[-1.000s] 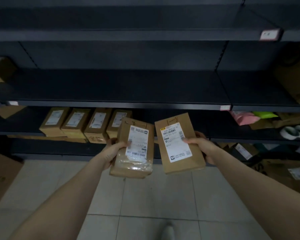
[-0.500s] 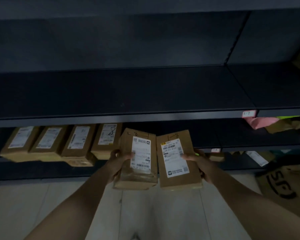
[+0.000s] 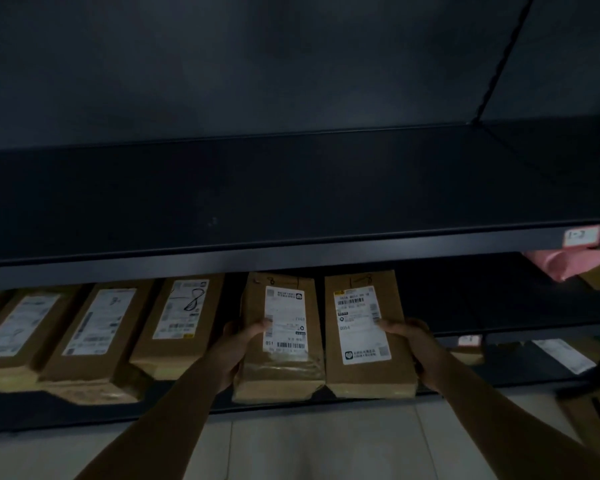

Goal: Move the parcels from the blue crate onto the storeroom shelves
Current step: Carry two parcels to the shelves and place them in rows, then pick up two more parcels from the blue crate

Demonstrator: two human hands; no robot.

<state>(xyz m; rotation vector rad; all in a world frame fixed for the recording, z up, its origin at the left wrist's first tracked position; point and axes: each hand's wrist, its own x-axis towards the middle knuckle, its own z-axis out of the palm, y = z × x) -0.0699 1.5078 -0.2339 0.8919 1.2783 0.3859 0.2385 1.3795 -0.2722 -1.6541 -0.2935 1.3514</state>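
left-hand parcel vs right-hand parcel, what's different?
1. The left parcel has glossy, wrinkled tape across its near end; the right parcel is smooth there.
2. The left parcel's label has its barcode at the near end; the right parcel's barcode sits at the far end, beside a yellow strip.
Shared: both are brown boxes with white labels, held side by side, one in the left hand, one in the right hand.

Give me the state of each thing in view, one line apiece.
left hand: grips the left parcel by its side.
right hand: grips the right parcel by its side.
left parcel: label up, at the lower shelf; resting or not, unclear.
right parcel: same, beside it.
shelved parcels: three in a row, label up.
pink bag: lying on a shelf, far right.
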